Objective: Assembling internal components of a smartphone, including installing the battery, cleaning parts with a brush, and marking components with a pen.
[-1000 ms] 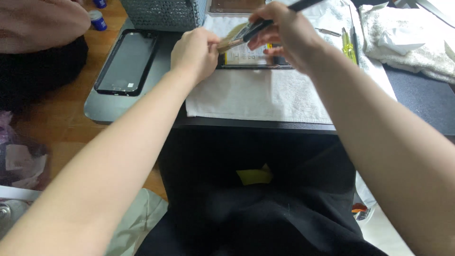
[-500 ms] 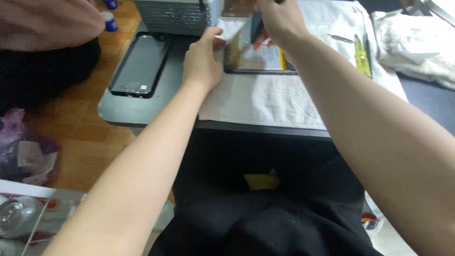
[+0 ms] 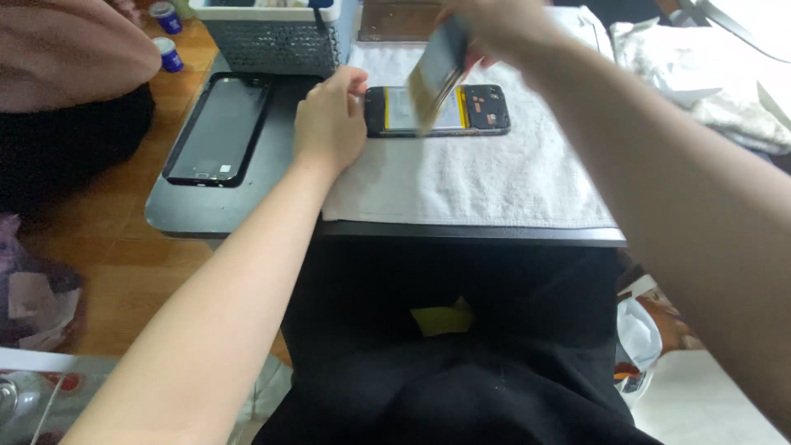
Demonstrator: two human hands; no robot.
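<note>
An opened phone body (image 3: 482, 111) lies on a white towel (image 3: 470, 177) on the low grey table (image 3: 177, 218). My left hand (image 3: 329, 124) rests at the phone's left end and steadies it. My right hand (image 3: 494, 25) is raised above the phone and grips a flat dark panel (image 3: 437, 70), blurred and tilted on edge over the phone's middle.
A black phone screen (image 3: 216, 130) lies on the table's left part. A grey mesh basket (image 3: 276, 33) stands at the back. Two small blue-capped bottles (image 3: 169, 33) stand on the wooden floor. Another person's arm (image 3: 70, 49) is at top left. Crumpled white cloth (image 3: 700, 74) lies at right.
My right hand lifted from the phone with the flat panel in it, now tilted above. The camera view shifted, so the table sits lower in the frame. My left hand stays at the phone's end.
</note>
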